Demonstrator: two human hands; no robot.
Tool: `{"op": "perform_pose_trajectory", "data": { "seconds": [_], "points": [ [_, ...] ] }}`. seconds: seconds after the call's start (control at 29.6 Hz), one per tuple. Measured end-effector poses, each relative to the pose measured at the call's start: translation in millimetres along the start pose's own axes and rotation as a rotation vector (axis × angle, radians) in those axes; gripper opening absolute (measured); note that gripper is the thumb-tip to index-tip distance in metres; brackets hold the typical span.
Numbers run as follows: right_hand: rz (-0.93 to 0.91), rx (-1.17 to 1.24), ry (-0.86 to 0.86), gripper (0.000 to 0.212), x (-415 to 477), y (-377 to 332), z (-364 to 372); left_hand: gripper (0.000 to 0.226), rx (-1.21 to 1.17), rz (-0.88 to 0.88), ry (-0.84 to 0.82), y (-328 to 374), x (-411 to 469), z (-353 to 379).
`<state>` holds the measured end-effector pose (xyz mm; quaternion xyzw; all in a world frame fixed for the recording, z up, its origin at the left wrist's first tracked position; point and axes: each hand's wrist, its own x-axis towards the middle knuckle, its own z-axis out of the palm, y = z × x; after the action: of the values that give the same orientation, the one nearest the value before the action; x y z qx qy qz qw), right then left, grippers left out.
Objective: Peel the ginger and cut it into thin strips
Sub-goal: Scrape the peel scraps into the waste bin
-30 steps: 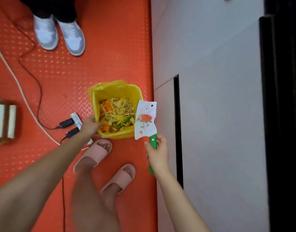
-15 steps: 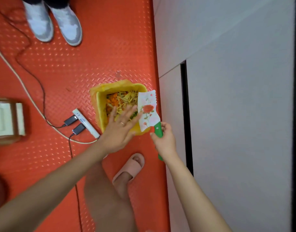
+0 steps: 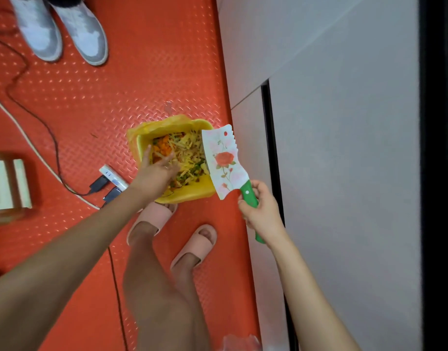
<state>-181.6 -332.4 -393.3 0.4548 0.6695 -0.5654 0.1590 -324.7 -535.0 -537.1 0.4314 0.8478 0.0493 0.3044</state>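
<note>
A yellow bin [image 3: 190,196] lined with a yellow bag stands on the red floor, filled with vegetable scraps [image 3: 185,153] in pale strips, orange and green bits. My left hand [image 3: 156,173] hovers over the bin's left side with fingers spread, holding nothing. My right hand [image 3: 261,211] grips the green handle of a cleaver [image 3: 224,160] with a white blade printed with a red rose; the blade is held over the bin's right rim. No whole ginger is visible.
My feet in pink slippers [image 3: 195,245] stand just below the bin. A power strip [image 3: 112,177] with plugs and cables lies left of it. Another person's grey shoes [image 3: 63,29] are at top left. Grey cabinet fronts [image 3: 344,148] fill the right.
My left hand moved from the bin's left edge to over the scraps, then shifted left with fingers spread. The cleaver blade tilted and drifted to the bin's right rim.
</note>
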Motion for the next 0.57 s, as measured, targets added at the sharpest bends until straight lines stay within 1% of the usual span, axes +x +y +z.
{"op": "perform_pose_trajectory", "data": {
  "seconds": [0.03, 0.07, 0.1, 0.14, 0.17, 0.24, 0.27, 0.3, 0.34, 0.37, 0.41, 0.44, 0.47, 0.51, 0.54, 0.57],
  "points": [
    [0.011, -0.028, 0.018, 0.032, 1.9, 1.6, 1.3, 0.04, -0.047, -0.007, 0.096, 0.0, 0.2, -1.1],
    [0.024, -0.038, 0.033, 0.032, 2.6, 2.0, 3.9, 0.033, -0.137, -0.069, 0.188, 2.3, 0.3, -5.4],
    [0.024, -0.054, 0.042, 0.033, 3.0, 1.5, 7.9, 0.022, -0.232, -0.162, 0.272, 4.8, 1.1, -9.9],
    [0.003, -0.114, 0.053, 0.033, 2.9, 1.7, 11.6, 0.01, -0.302, -0.26, 0.322, 7.8, 1.7, -15.1],
    [-0.035, -0.251, 0.056, 0.035, 1.6, 0.9, 15.6, 0.013, -0.342, -0.337, 0.352, 10.9, 3.2, -18.2],
    [-0.141, -0.676, 0.042, 0.046, -2.8, -2.1, 20.4, 0.048, -0.395, -0.463, 0.336, 19.8, 6.2, -21.7],
    [-0.208, -0.871, 0.046, 0.053, -5.3, -5.2, 22.2, 0.061, -0.453, -0.513, 0.342, 24.3, 6.7, -22.2],
    [-0.288, -1.007, 0.06, 0.059, -7.9, -8.4, 23.9, 0.063, -0.524, -0.546, 0.377, 29.6, 5.3, -22.8],
    [-0.367, -1.095, 0.067, 0.061, -10.4, -10.4, 25.3, 0.061, -0.59, -0.567, 0.429, 35.1, 1.8, -24.4],
    [-0.42, -1.154, 0.067, 0.06, -12.2, -13.2, 27.0, 0.058, -0.629, -0.561, 0.513, 38.7, -2.8, -25.9],
    [-0.438, -1.19, 0.048, 0.057, -13.2, -14.6, 29.0, 0.055, -0.642, -0.516, 0.604, 41.9, -7.9, -28.2],
    [-0.435, -1.214, 0.036, 0.055, -13.8, -15.3, 31.1, 0.05, -0.63, -0.419, 0.681, 43.1, -12.1, -30.4],
    [-0.436, -1.248, 0.037, 0.054, -14.9, -14.9, 33.6, 0.045, -0.597, -0.267, 0.716, 42.7, -15.4, -32.2],
    [-0.459, -1.293, 0.054, 0.051, -17.4, -15.0, 36.4, 0.044, -0.526, -0.081, 0.691, 41.5, -17.8, -33.6],
    [-0.512, -1.329, 0.086, 0.045, -19.8, -16.0, 39.6, 0.046, -0.43, 0.117, 0.613, 40.9, -19.6, -32.7],
    [-0.571, -1.353, 0.095, 0.036, -21.2, -17.1, 42.8, 0.049, -0.333, 0.282, 0.499, 40.4, -20.6, -31.3]
  ]
}}
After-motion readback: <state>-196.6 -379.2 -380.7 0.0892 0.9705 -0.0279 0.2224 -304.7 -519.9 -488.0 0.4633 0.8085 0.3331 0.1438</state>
